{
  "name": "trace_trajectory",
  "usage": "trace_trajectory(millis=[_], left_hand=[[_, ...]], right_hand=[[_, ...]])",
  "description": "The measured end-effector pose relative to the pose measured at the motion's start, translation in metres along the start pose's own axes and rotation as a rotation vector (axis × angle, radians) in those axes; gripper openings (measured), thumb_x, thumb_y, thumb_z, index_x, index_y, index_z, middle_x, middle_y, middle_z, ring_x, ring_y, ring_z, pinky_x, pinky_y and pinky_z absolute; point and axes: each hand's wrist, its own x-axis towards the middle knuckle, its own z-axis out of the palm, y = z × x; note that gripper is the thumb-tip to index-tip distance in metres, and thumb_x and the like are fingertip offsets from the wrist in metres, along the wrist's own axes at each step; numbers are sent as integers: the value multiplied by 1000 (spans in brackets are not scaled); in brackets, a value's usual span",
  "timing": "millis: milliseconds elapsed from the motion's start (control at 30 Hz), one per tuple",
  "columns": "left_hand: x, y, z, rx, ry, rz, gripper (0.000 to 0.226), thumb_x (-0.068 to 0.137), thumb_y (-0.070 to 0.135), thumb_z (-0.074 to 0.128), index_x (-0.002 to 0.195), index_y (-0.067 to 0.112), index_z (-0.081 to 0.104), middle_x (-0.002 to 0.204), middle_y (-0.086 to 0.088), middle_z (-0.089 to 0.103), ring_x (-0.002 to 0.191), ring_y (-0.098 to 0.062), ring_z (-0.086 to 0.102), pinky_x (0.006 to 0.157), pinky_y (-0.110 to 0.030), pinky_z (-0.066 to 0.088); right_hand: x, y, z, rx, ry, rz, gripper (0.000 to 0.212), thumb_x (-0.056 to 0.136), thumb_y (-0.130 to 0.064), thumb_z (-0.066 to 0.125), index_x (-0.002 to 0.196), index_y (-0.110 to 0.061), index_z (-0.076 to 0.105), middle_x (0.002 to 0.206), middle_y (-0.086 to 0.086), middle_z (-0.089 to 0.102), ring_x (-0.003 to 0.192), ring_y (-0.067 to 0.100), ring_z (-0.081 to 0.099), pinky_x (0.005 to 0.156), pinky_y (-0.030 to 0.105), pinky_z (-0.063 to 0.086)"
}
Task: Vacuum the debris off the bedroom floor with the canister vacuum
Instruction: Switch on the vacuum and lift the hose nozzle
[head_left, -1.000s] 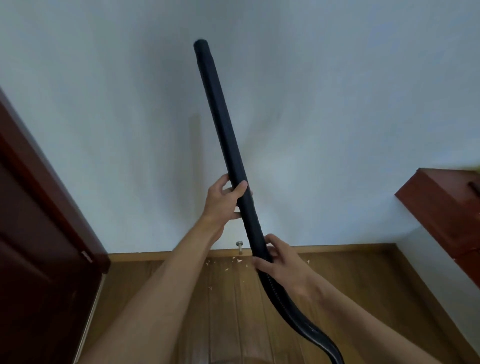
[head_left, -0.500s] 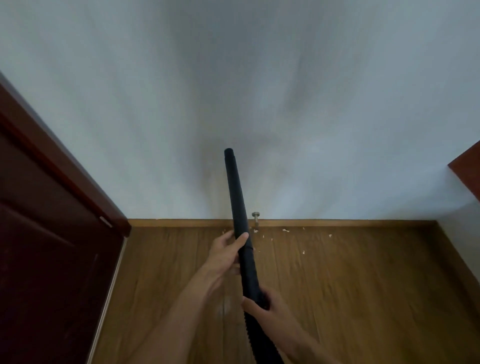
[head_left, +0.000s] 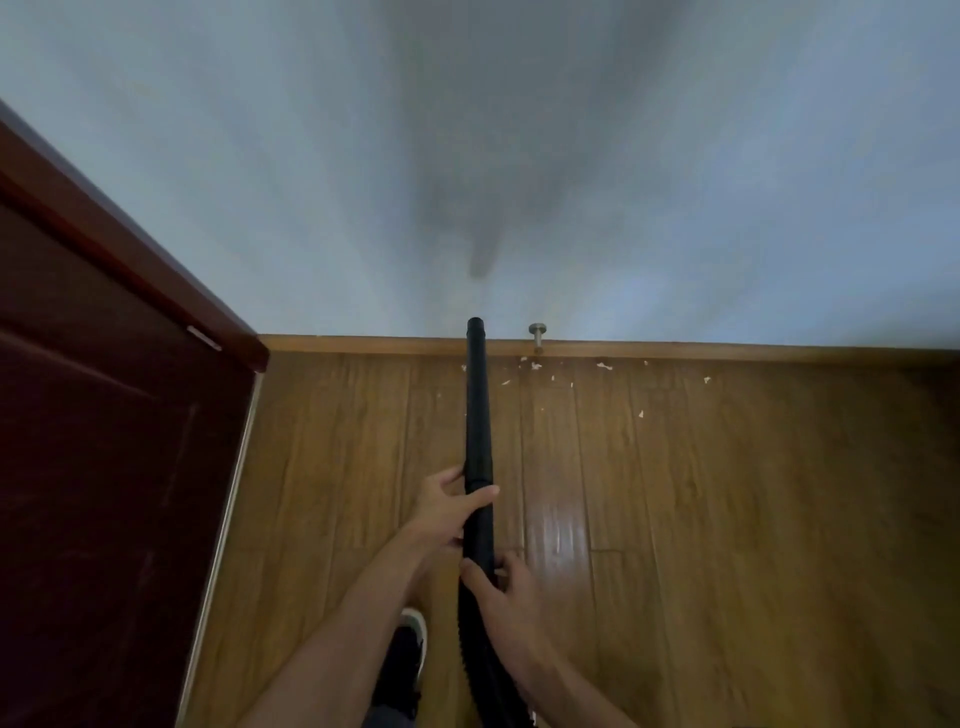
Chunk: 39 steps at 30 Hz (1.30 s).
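Observation:
A black vacuum wand (head_left: 477, 410) points away from me toward the skirting board, its open tip near the wall. My left hand (head_left: 447, 506) grips the wand around its lower part. My right hand (head_left: 498, 587) grips it just below, where the ribbed black hose (head_left: 478, 654) begins. Small white debris bits (head_left: 535, 366) lie scattered on the wooden floor (head_left: 727, 519) along the skirting, mostly right of the wand tip. The canister is out of view.
A dark red door (head_left: 104, 467) stands open on the left. A metal door stopper (head_left: 537, 335) sticks out of the skirting board (head_left: 363, 344) just right of the wand tip. My dark shoe (head_left: 408, 654) shows under my arms.
The wand has swung down from pointing high up the wall to pointing low at the skirting. My view has tilted down toward the floor. Both hands keep their grip.

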Motion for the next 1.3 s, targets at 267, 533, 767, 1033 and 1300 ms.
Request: trace_trajectory(millis=[267,533,767,1033,1300], left_hand=[[62,-31,-9,71,14,-71,72,81,18,78,143,21,43,107,-11,71,89,-26,70,82,-46,59],[120,-42,-13,99,6,-141,75,78,10,79,142,25,44,103,-9,68,95,-28,69,82,-49,58],[163,-51,-20,186,2,-133,78,77,4,79,144,21,42,113,-14,68,97,-29,68,77,-48,59],[190,-66,-25,214,-13,-153,81,73,-4,79,143,15,43,96,-10,67,79,-20,67,50,-25,56],[187,-79,-34,224,-15,-182,79,74,-6,78,143,13,43,81,-5,66,64,-16,67,43,-22,51]], right_hand=[[46,28,12,-126,69,-33,29,84,-24,69,107,-23,51,95,-2,65,83,9,65,77,32,56],[93,28,29,-233,180,-50,38,85,-19,67,115,-21,43,78,-7,58,57,-5,59,46,8,42],[132,27,50,-200,239,56,40,82,-26,68,112,-25,41,86,-4,62,73,12,64,65,33,54],[160,41,63,-151,255,93,44,73,-32,65,109,-31,40,89,-4,66,81,18,67,73,44,58],[160,56,78,-138,258,113,41,68,-36,60,103,-32,38,87,-1,67,76,19,67,68,43,58]])
